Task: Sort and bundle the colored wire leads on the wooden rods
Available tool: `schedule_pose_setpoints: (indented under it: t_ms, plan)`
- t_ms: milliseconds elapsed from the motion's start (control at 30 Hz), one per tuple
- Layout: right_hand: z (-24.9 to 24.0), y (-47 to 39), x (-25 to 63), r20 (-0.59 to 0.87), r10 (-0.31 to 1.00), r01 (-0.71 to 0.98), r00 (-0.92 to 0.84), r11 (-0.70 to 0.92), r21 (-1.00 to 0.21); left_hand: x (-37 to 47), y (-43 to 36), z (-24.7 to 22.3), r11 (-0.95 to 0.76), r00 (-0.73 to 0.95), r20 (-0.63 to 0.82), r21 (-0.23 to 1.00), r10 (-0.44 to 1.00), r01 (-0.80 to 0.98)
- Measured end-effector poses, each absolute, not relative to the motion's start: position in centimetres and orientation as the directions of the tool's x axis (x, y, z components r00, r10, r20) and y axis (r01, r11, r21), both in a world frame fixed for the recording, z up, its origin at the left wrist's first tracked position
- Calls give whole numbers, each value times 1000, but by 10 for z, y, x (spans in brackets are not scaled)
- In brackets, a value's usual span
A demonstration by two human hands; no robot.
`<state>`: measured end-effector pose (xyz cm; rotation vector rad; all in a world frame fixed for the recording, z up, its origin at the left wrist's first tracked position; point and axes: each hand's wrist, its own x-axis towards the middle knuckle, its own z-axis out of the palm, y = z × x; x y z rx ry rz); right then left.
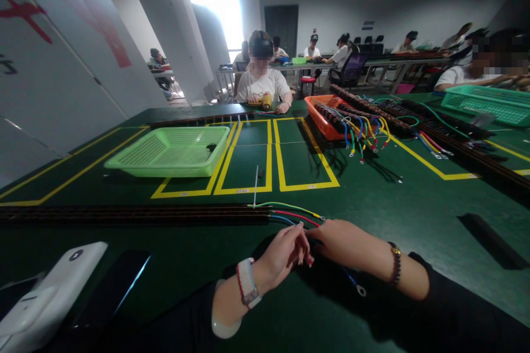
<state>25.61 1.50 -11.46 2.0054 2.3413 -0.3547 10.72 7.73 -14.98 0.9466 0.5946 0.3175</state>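
Observation:
My left hand [285, 251], with a pale watch band at the wrist, is closed around the ends of wires just right of a long dark wired strip [165, 214]. Touching or nearly touching it, my right hand [342, 240] is closed too, its fingertips on the same wires. A green-yellow wire [296, 206], a red wire [292, 214] and a blue wire [281, 219] come out of the strip's right end. Below my right hand a blue wire end with a ring terminal [360, 289] sticks out. What exactly lies between my fingers is hidden.
Beyond the strip stand a light green basket [165, 149] and an orange basket [321, 121] holding wired strips. A white device [53, 287] and a dark phone [114, 287] lie at left, a black piece [492, 240] at right. A person [265, 80] sits opposite.

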Motion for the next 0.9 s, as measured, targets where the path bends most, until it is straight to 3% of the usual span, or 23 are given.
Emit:
schedule_pose_setpoints:
  t_ms: [167,333,467,700,900]
  plan:
    - [-102,15,258,-207,972,979,-111,71,-189,108,76,-155,563,792,-333,826,511,-16]
    - [-89,30,274,23,998,947,66,-55,-318,108,76,-153,554,796,-343,832,498,12]
    - [-111,53,288,123,989,882,85,-17,-471,106,76,-147,519,799,-346,853,492,50]
    - [-151,71,291,5,999,684,-34,27,-729,106,75,-148,503,806,-342,862,484,64]
    - [-150,71,290,-62,995,704,-79,12,-710,105,75,-145,503,800,-355,861,483,78]
